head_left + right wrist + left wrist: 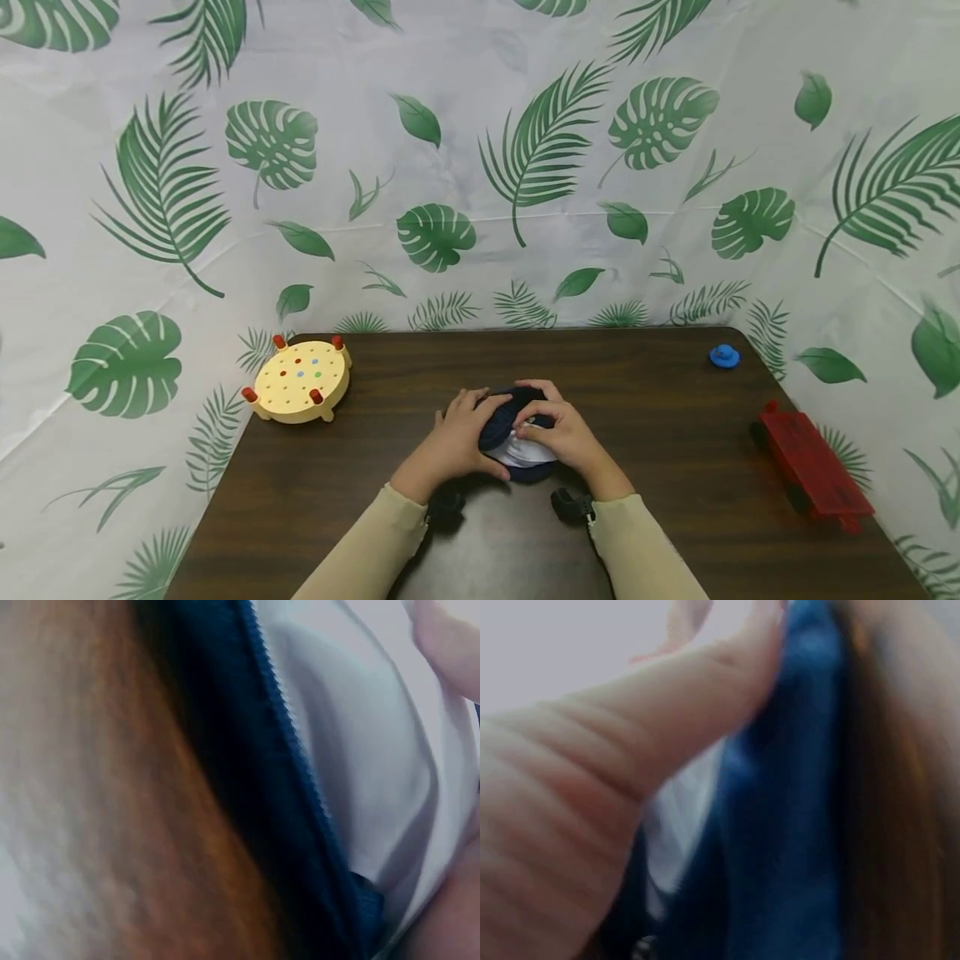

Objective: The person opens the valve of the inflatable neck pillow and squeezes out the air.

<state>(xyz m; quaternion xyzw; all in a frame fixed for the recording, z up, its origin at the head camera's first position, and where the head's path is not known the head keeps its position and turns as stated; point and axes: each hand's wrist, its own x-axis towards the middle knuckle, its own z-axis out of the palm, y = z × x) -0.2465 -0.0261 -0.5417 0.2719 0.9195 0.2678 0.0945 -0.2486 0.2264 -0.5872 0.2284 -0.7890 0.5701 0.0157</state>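
Note:
Between my two hands, a small navy pouch [497, 430] with a white lining [522, 451] lies open on the dark table. A zipper edge [292, 727] runs along its rim in the right wrist view. My left hand [454, 440] grips the pouch's left side, fingers over the top and thumb at the near edge. On the other side, my right hand [572, 435] holds the rim with bent fingers, its thumb by the lining. In the left wrist view the navy fabric [787, 802] looks blurred beside the thumb. Some fingertips are hidden by the pouch.
A round yellow board with red pegs [303, 379] stands at the table's back left. Toward the back right is a small blue hat-shaped piece [724, 357]. A red flat toy with dark wheels [817, 462] lies near the right edge. Leaf-patterned cloth hangs behind.

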